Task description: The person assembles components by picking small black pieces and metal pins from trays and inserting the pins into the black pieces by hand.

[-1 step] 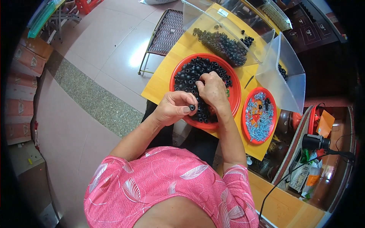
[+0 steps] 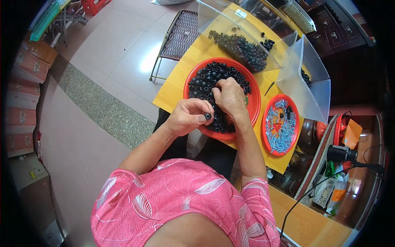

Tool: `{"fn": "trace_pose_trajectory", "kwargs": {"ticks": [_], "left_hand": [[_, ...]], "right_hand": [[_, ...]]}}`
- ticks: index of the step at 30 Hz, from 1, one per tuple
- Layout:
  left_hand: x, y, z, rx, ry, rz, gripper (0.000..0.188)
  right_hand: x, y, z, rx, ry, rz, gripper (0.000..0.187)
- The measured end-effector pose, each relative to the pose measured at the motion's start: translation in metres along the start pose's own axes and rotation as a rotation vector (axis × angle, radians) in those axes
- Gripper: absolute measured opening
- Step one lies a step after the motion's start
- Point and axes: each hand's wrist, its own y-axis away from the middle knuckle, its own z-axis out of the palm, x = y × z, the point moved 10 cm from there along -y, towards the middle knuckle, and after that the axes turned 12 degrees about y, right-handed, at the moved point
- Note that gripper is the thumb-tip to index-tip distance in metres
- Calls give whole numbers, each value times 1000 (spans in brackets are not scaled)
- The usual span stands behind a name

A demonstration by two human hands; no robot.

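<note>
My left hand (image 2: 190, 116) is closed, pinching a small round black piece with a hole in it (image 2: 207, 116) between thumb and fingers, at the near left rim of a round red tray (image 2: 256, 103). Many similar black pieces (image 2: 203, 82) are heaped in that tray. My right hand (image 2: 230, 96) reaches over the heap with its fingers curled down among the pieces; whatever is at its fingertips is hidden. To the right, a smaller red tray (image 2: 264, 133) holds small shiny bluish-clear parts (image 2: 284, 138), with a few black pieces at its far side.
On the yellow table (image 2: 175, 90), clear plastic bins (image 2: 314, 88) with more black pieces stand beyond the trays. A thin dark tool (image 2: 269, 88) lies between the trays. A woven-seat stool (image 2: 181, 35) is at the far left. A black device with a cable (image 2: 341, 154) sits on the right.
</note>
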Motion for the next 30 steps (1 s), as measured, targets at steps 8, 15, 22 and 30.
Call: {"fn": "trace_pose_trajectory", "kwargs": {"ticks": [8,15,22,30], "left_hand": [[-3,0,-2,12,-11,-6,18],[-3,1,-11,113,-42,-7,17],[-8,-4,-6,185,-149,-26,17],[-18,-5,-2,237,-91,-52,16]], "right_hand": [[1,6,-8,85,9,-62,14],[30,47,-1,-199,-1116,220,7],[22,68,-3,-218,-1806,48,13],[31,87,3,-168,-1942,211,12]]}}
